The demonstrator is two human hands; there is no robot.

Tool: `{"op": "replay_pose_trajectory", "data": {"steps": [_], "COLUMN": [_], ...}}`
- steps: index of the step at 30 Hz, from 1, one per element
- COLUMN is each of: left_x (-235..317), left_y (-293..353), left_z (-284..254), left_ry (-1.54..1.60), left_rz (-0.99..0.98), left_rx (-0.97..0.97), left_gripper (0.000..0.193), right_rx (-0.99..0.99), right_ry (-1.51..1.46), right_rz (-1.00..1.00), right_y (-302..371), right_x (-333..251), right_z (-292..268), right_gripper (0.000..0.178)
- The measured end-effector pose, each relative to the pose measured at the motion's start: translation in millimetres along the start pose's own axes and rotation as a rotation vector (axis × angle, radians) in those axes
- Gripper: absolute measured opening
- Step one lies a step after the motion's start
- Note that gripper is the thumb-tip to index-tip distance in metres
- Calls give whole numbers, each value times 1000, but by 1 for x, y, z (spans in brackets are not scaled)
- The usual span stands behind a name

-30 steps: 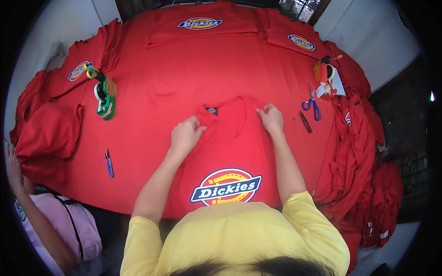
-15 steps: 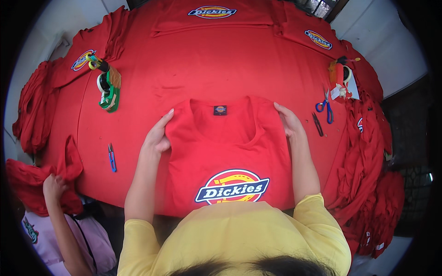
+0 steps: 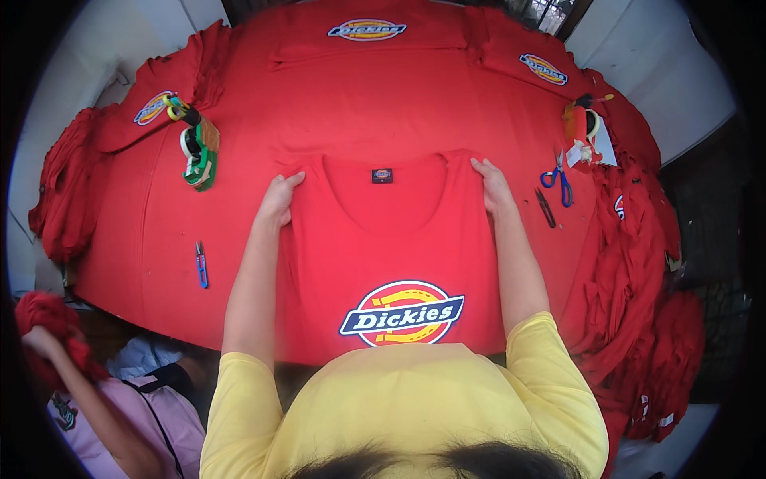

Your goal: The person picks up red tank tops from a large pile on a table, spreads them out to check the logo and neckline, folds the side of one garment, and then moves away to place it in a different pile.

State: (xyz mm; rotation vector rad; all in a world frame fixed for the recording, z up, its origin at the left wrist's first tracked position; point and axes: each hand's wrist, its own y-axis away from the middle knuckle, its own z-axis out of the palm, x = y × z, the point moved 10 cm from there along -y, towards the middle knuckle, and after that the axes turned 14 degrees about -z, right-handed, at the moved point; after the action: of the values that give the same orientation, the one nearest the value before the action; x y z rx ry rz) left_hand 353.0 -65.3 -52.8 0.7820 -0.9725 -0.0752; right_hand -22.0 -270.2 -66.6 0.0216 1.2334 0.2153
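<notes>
Red shirt (image 3: 391, 259), centre of frame: neckline (image 3: 387, 233) now spread wider, flatter than half-second ago; front looks nearly smoothed. Left hand (image 3: 279, 198), right hand (image 3: 496, 190) each grip shoulder edge, thumb on top.

Both forearms (image 3: 250, 295) (image 3: 521, 263) stretch forward, hands (image 3: 277, 198) (image 3: 496, 190) curled and well apart.

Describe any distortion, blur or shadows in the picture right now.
Head view: fisheye seems to bow the near edge of the red tabletop, corners go black; head view: the red shirt looks fairly crisp; head view: the co-worker's hand, lower left, looks softer; head view: lighting seems even, without hard shadows.
</notes>
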Motion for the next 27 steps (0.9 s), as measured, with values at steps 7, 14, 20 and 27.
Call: {"op": "replay_pose_trajectory", "data": {"steps": [7, 14, 20, 27], "left_x": [-29, -85, 7, -5], "left_y": [92, 289, 472, 465], "left_z": [33, -4, -11, 18], "left_ry": [-17, -431, 98, 30], "left_rz": [80, -87, 816, 721], "left_rx": [-531, -469, -1055, -963], "left_gripper": [35, 46, 16, 17], "right_rx": [-540, -759, -599, -525], "right_ry": [-553, -362, -352, -201], "right_rz": [270, 505, -404, -724], "right_y": [123, 360, 345, 352], "right_x": [-29, -29, -219, -294], "right_z": [50, 19, -61, -69], "right_gripper": [41, 68, 63, 56]}}
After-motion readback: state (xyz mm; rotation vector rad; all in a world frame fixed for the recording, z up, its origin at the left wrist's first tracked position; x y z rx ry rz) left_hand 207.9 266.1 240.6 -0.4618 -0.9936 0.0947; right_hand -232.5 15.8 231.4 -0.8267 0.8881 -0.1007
